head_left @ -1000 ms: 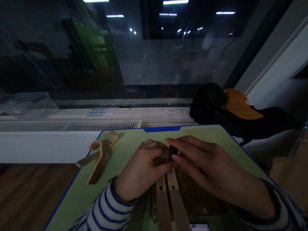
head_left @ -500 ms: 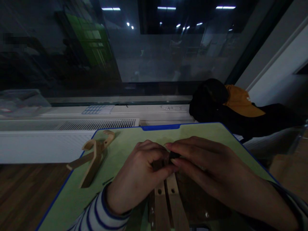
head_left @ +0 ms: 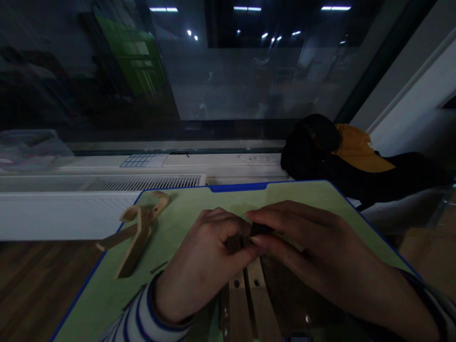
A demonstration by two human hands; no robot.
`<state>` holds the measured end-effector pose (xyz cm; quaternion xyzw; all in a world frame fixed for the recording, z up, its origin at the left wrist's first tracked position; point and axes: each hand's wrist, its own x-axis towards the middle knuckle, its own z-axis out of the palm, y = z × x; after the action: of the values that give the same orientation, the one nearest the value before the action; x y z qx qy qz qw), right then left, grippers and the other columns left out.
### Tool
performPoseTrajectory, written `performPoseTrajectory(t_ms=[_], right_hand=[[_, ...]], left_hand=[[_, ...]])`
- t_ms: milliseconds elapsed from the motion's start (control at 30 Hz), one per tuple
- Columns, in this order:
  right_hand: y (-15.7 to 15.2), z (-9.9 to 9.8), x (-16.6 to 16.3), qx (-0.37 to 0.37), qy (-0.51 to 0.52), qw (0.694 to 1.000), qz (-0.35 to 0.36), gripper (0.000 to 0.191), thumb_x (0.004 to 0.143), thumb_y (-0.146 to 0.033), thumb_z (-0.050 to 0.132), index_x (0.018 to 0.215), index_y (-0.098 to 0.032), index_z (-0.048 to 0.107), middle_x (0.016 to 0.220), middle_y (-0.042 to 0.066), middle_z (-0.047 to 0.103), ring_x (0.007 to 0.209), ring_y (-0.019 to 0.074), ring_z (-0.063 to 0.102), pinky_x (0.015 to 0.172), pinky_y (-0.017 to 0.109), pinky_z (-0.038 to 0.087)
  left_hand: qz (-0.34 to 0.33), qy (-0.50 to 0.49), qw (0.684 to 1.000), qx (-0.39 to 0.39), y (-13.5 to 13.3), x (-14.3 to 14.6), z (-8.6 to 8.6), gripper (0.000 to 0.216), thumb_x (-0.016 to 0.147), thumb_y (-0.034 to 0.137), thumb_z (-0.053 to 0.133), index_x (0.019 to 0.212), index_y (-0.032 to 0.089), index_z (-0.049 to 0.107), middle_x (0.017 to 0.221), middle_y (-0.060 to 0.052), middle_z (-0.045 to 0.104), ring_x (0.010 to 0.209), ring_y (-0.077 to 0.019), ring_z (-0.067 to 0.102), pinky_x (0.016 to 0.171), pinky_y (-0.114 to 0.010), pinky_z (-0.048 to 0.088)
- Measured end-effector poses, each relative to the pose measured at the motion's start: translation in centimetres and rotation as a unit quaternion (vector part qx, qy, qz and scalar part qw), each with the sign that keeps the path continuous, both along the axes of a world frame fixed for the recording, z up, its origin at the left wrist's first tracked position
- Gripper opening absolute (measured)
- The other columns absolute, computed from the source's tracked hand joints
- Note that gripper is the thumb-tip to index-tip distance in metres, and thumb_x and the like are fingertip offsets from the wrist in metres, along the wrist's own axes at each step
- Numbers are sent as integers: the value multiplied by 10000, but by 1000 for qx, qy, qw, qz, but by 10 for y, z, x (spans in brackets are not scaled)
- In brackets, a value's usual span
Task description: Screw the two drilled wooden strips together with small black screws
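Note:
Two long wooden strips [head_left: 249, 304] with small holes lie side by side on a green mat [head_left: 188, 209] with a blue edge. My left hand [head_left: 203, 266] is curled over their far end, fingers pinched on the wood. My right hand [head_left: 302, 256] meets it from the right, thumb and fingers pinched on a small dark part [head_left: 259, 230] at the strips' tip. Both hands touch each other over that joint, which hides how the part sits.
An assembled wooden piece [head_left: 137, 232] with curved ends lies at the mat's left edge. A thin dark pin [head_left: 159, 267] rests on the mat. A black bag with an orange cap [head_left: 356, 152] sits at the right, a white radiator grille [head_left: 107, 183] and window behind.
The view has shifted slightly and darkened. My right fingers have lowered over the dark part, covering more of it. Both hands stay at the strips' tip.

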<state>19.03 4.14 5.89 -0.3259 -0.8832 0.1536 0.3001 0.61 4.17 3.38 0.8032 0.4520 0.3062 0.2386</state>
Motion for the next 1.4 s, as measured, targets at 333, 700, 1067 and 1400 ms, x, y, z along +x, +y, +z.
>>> performPoseTrajectory(t_ms=[333, 700, 1067, 1400], right_hand=[[-2, 6, 4, 14, -28, 1000, 0, 338, 885, -209, 500, 1222, -233, 472, 1162, -32, 598, 1052, 66, 526, 912, 146, 386], [0, 4, 3, 7, -16, 1000, 6, 274, 894, -206, 498, 1167, -214, 511, 1119, -46, 612, 1035, 33, 524, 924, 103, 341], [0, 6, 3, 8, -6, 1000, -14, 257, 866, -240, 545, 1121, -226, 522, 1034, -35, 645, 938, 71, 586, 831, 151, 428], [35, -14, 34, -87, -92, 992, -28, 392, 843, -245, 519, 1234, -214, 511, 1084, 40, 655, 818, 141, 639, 659, 252, 507]], left_hand=[[8, -2, 1000, -4, -1, 0, -1, 69, 783, 216, 642, 721, 194, 664, 749, 2, 663, 756, -170, 580, 719, -309, 407], [-9, -3, 1000, 2, -1, 1, 1, 69, 772, 152, 630, 737, 200, 665, 690, 34, 638, 719, -145, 579, 716, -294, 393], [14, 15, 1000, -10, -2, 0, 0, 68, 784, 231, 639, 725, 201, 656, 649, 26, 579, 668, -155, 543, 646, -296, 388], [13, 37, 999, 8, -3, 0, 0, 161, 786, 339, 653, 718, 194, 669, 646, 11, 608, 657, -158, 558, 643, -298, 418]])
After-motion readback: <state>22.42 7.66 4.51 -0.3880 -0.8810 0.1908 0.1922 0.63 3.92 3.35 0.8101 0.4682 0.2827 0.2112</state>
